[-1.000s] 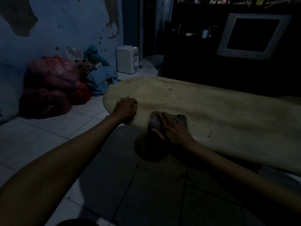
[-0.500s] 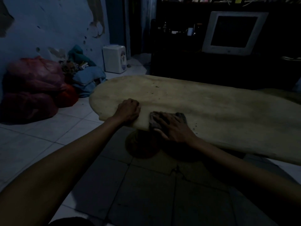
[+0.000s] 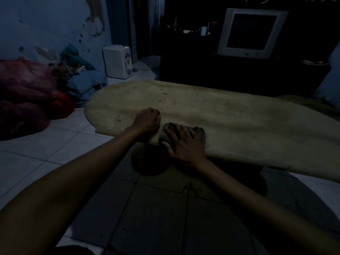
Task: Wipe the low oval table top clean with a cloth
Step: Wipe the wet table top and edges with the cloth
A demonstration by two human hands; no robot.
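Note:
The low oval table (image 3: 239,122) has a pale, dull top with dark crumbs and specks scattered over its left half. A dark grey cloth (image 3: 201,134) lies on the top at the front edge, left of centre. My right hand (image 3: 182,142) presses flat on the cloth with fingers spread, covering most of it. My left hand (image 3: 147,119) rests on the bare top just left of the cloth, fingers curled into a fist and holding nothing. Both forearms reach in from the bottom of the view.
The table's round dark foot (image 3: 147,163) stands on the tiled floor below my hands. Red bags (image 3: 27,92) and a blue bundle (image 3: 86,83) lie by the left wall. A white appliance (image 3: 117,61), a dark cabinet (image 3: 193,70) and a monitor (image 3: 252,32) stand behind.
The view has swung to the right, so the table's left end shows more fully. My right hand and the cloth have slid a little to the right along the front edge. My left hand stays beside them.

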